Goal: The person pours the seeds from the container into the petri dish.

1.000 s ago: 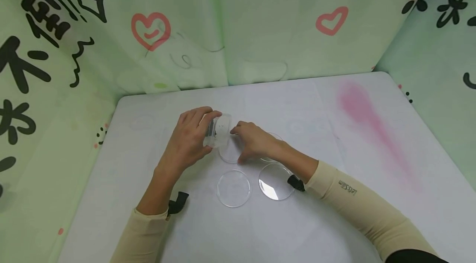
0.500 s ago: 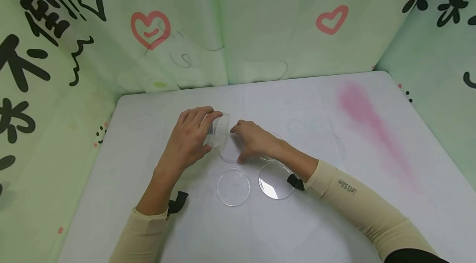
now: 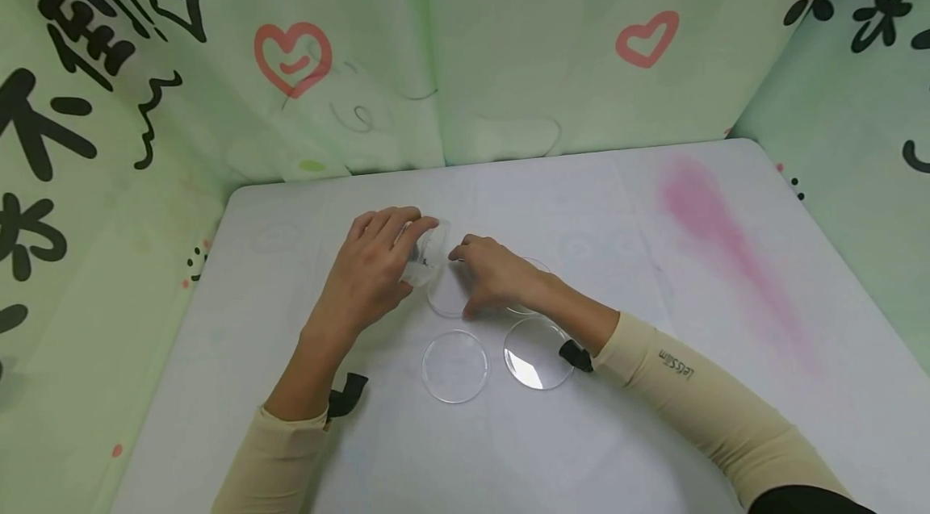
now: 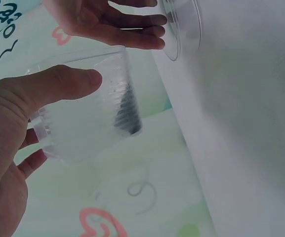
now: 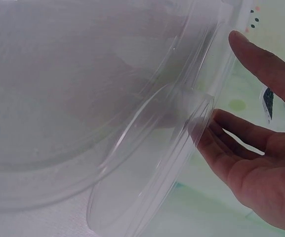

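My left hand (image 3: pixel 370 268) grips a clear plastic tub (image 3: pixel 429 252) from its side, thumb across the near wall and fingers behind it. The tub is tilted, and dark material (image 4: pixel 129 113) lies gathered in its corner in the left wrist view. Just right of it, my right hand (image 3: pixel 497 276) is over a clear petri dish (image 3: pixel 445 302) at the back left of the group. Its fingertips hold the rim of a slanted clear lid (image 5: pixel 137 192), with the thumb held apart from the fingers. The right hand covers part of that dish in the head view.
Two round clear dishes lie nearer me, a left dish (image 3: pixel 455 366) and a right dish (image 3: pixel 538 353) with a bright reflection. Another dish (image 3: pixel 539 264) is partly hidden by the right wrist. The white table (image 3: pixel 617 433) meets a green printed curtain (image 3: pixel 523 46) behind.
My left hand has turned the tub slightly, and its visible side looks narrower. The right hand stays almost still at the dish; the other dishes have not moved.
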The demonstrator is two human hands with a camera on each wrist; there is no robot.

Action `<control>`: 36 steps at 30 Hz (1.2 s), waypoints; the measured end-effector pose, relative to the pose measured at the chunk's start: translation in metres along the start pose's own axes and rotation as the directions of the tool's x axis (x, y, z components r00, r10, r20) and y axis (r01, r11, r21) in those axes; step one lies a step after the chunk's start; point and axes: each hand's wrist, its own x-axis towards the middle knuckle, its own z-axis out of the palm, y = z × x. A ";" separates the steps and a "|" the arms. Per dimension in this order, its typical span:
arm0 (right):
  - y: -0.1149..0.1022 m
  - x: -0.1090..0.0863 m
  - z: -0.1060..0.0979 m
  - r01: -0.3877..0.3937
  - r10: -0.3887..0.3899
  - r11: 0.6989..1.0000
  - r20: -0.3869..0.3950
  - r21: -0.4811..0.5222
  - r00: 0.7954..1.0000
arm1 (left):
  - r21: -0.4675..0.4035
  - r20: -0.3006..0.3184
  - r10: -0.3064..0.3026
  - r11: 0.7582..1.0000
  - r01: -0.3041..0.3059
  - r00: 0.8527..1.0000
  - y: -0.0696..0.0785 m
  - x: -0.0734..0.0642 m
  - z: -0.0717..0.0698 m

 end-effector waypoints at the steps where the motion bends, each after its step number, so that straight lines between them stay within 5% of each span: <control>1: 0.000 0.000 0.000 -0.002 0.002 1.000 0.002 -0.001 1.000 | 0.001 -0.002 0.005 1.000 -0.005 1.000 0.000 0.000 0.000; 36: -0.002 0.000 0.000 -0.014 0.014 1.000 -0.001 0.016 1.000 | 0.057 0.025 0.056 0.997 -0.057 0.998 0.008 0.007 -0.003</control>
